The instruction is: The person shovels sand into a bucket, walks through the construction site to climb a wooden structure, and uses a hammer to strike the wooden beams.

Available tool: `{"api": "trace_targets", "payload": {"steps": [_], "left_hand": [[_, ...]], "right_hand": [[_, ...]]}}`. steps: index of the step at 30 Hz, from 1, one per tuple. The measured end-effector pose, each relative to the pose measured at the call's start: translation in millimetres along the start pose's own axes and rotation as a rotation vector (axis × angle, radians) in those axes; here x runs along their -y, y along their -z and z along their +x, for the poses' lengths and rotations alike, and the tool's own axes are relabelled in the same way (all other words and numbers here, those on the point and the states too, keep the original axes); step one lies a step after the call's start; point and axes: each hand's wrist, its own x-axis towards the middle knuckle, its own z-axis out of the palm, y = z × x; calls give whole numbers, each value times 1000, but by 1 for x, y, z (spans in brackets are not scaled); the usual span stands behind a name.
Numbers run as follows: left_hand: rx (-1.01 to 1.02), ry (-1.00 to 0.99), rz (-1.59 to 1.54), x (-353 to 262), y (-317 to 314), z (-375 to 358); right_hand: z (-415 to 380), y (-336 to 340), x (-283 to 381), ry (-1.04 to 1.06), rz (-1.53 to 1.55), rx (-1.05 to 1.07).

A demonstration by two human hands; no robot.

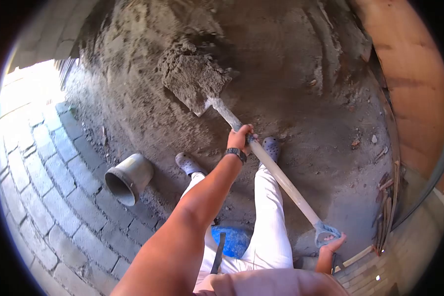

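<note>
Across most of the view spreads one stretch of loose, grey-brown ground [301, 54], with one strip of paving blocks [74, 197], too many to count surely, along the left side and one orange-brown panel [409, 79] along the right. Over the ground, slanting from upper middle to lower right, runs one shovel [286, 182], its blade carrying one heap of damp, sandy material [192, 74] that hides most of the metal. Two legs in white trousers [271, 222] stand below the shaft, ending in two grey clogs [186, 162] with holes in them. Left of these, one bucket [142, 167] lies on its side by the paving, its mouth facing lower left. One blue object [232, 240] shows between the legs, its shape partly hidden. Several thin wooden strips [387, 212] lie beside the panel. Two grips hold the one shovel: the left grip [241, 138] is closed around the shaft below the blade, and the right grip [333, 242] grasps the end handle. One dark watch [236, 154] circles the left wrist.
</note>
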Motion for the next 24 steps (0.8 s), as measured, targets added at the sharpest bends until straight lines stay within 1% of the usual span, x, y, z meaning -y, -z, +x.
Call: {"api": "trace_targets", "payload": {"steps": [3,5,7,9,11,13,15,16,17,19,20,22,23,24], "left_hand": [[-66,-4,-93,-21,49,-61],[-106,-34,-164,-34,102,-93],[-177,-68,-205,-47,165,-123],[-287,-93,-299,-61,229,-154],[-375,-142,-363,-69,298,-180],[-572,-194,-312,-61,380,-193],[-654,-210,-372,-74,433,-226],[-717,-181,-400,-79,459,-239],[-764,-184,-390,-81,487,-248],[-831,-199,-343,-87,529,-265],[-887,-166,-261,-89,546,-270],[-1020,-149,-75,-84,585,-265],[-1088,-148,-11,-81,600,-262],[-1150,-117,-2,-85,603,-261]], "right_hand": [[-28,10,20,31,-41,126],[-64,5,24,100,-107,141],[-92,0,17,127,-181,241],[-115,-17,2,156,-234,332],[-143,-35,-17,218,-461,330],[-169,-58,-44,217,-524,358],[-188,-80,-69,182,-686,463],[-211,-92,-79,154,-782,458],[-232,-109,-88,160,-795,468],[-261,-130,-107,124,-1068,556],[-271,-142,-115,126,-1076,558],[-275,-161,-129,113,-1446,738],[-269,-165,-138,115,-1453,736],[-247,-171,-150,270,-1753,872]]}}
